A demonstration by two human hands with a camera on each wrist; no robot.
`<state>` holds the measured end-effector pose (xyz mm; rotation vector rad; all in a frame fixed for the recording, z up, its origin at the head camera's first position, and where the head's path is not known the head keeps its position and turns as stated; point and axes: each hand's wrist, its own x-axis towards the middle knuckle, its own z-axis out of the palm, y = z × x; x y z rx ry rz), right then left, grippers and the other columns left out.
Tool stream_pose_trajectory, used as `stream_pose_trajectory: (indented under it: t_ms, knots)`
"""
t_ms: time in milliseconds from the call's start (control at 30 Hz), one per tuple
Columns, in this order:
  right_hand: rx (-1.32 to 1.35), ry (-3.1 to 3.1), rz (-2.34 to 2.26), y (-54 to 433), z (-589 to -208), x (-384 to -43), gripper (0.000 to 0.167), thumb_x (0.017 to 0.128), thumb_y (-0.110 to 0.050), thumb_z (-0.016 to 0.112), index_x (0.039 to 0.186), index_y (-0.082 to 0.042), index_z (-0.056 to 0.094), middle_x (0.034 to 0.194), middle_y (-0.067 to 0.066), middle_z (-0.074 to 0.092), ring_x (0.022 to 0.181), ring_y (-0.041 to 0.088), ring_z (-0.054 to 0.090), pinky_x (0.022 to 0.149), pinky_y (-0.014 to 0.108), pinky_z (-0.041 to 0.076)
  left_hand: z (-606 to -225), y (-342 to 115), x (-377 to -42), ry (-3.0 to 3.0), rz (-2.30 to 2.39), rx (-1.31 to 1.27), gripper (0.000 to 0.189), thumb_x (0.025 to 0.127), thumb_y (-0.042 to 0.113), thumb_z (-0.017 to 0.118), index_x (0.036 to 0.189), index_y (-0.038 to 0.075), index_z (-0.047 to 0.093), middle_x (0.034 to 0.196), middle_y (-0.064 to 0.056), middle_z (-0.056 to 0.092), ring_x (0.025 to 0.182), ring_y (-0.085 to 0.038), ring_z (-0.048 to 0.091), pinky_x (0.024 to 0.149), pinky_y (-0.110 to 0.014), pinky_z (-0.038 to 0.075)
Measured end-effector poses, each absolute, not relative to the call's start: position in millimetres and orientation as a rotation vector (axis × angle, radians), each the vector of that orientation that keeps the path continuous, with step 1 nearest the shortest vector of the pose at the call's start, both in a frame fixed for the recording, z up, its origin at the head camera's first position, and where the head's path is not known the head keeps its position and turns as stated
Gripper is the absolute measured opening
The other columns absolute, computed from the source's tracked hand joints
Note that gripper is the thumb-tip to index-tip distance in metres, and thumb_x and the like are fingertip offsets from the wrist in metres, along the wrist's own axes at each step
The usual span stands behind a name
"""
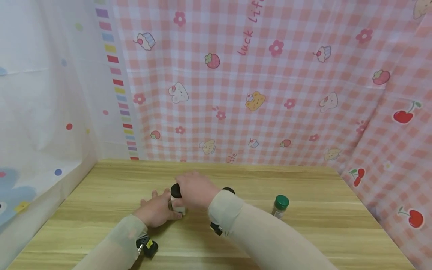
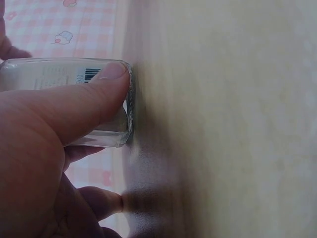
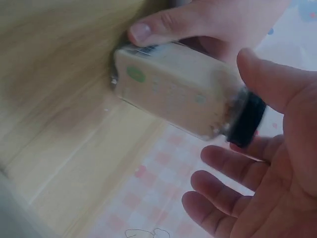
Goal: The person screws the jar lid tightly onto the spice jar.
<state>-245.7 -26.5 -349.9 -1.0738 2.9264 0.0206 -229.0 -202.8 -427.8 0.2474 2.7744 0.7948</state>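
A clear, square-sided spice jar (image 3: 168,89) with a black lid (image 3: 247,119) stands on the wooden table, left of its middle. My left hand (image 1: 156,211) grips the jar low down, its thumb laid across the barcode side in the left wrist view. At the lid is my right hand (image 1: 197,189); in the right wrist view its thumb and fingers are spread around the lid, loosely bent. Whether a fingertip touches the lid is hard to tell. Pale contents and a label with a green oval show through the jar wall.
To the right stands a bottle with a green cap (image 1: 281,202). Another black lid (image 1: 228,190) peeks out behind my right sleeve, which hides what lies beneath it. Patterned cloth (image 1: 236,82) hangs along the table's back and sides.
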Motion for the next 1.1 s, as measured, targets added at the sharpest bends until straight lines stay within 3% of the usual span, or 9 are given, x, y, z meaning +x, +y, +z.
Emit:
stream_pose_trajectory:
  t_ms: [100,233,333,700,967,1033,1100]
  knots:
    - [-1.101,2.905,-0.004,-26.7,-347.7,-246.4,0.053,0.100,-0.046,0.071,0.142,-0.014,0.062,0.134,0.000,0.071,0.117,0.016,0.065,0.106,0.030,0.049,-430.7,-203.9,-229.6,2.774,0.789,0.239,0.093,0.089,0.048,0.082,0.166,0.025,0.035,0.171,-0.029,0.023,0.149,-0.071,0.002,0.104,-0.095,-0.001]
    - [-1.134,2.896,-0.006,-26.7,-342.7,-246.2,0.028,0.100,-0.039,0.074,0.118,-0.018,0.071,0.111,-0.006,0.074,0.095,0.010,0.062,0.094,0.027,0.049,-430.8,-203.8,-229.9,2.775,0.781,0.234,0.093,0.089,0.048,0.082,0.166,0.025,0.035,0.170,-0.031,0.023,0.149,-0.071,0.003,0.104,-0.095,-0.001]
    - [-1.122,2.896,-0.013,-28.0,-341.6,-245.9,0.025,0.099,-0.038,0.075,0.111,-0.017,0.071,0.102,-0.007,0.073,0.090,0.010,0.059,0.088,0.026,0.050,-430.2,-203.6,-229.4,2.776,0.780,0.230,0.093,0.089,0.048,0.082,0.166,0.025,0.035,0.169,-0.032,0.023,0.149,-0.071,0.003,0.104,-0.094,-0.002]
    - [-1.047,2.893,-0.044,-30.2,-338.6,-242.5,0.024,0.098,-0.038,0.076,0.105,-0.016,0.071,0.096,-0.007,0.072,0.087,0.011,0.057,0.079,0.025,0.049,-430.5,-203.5,-228.9,2.786,0.778,0.242,0.094,0.088,0.048,0.082,0.166,0.024,0.035,0.168,-0.032,0.026,0.149,-0.071,0.004,0.104,-0.095,0.000]
    - [-0.980,2.930,-0.088,-31.1,-343.5,-243.4,0.033,0.099,-0.049,0.072,0.098,-0.016,0.068,0.080,-0.006,0.062,0.081,0.014,0.054,0.058,0.023,0.042,-431.3,-203.5,-229.7,2.787,0.792,0.237,0.095,0.086,0.048,0.084,0.164,0.020,0.037,0.168,-0.031,0.028,0.150,-0.070,0.005,0.106,-0.094,0.000]
    - [-0.998,2.940,-0.069,-30.8,-345.0,-243.6,0.035,0.099,-0.050,0.071,0.097,-0.015,0.068,0.080,-0.006,0.064,0.080,0.015,0.056,0.058,0.023,0.045,-431.6,-203.5,-229.7,2.789,0.791,0.234,0.095,0.086,0.048,0.084,0.164,0.019,0.037,0.168,-0.031,0.028,0.150,-0.070,0.005,0.106,-0.093,0.001]
    - [-1.031,2.945,-0.003,-30.0,-346.1,-243.2,0.038,0.099,-0.051,0.071,0.105,-0.014,0.069,0.091,-0.005,0.069,0.088,0.015,0.061,0.068,0.024,0.051,-431.8,-203.5,-229.4,2.789,0.784,0.232,0.096,0.086,0.048,0.084,0.165,0.020,0.037,0.168,-0.031,0.027,0.150,-0.070,0.005,0.106,-0.093,0.000]
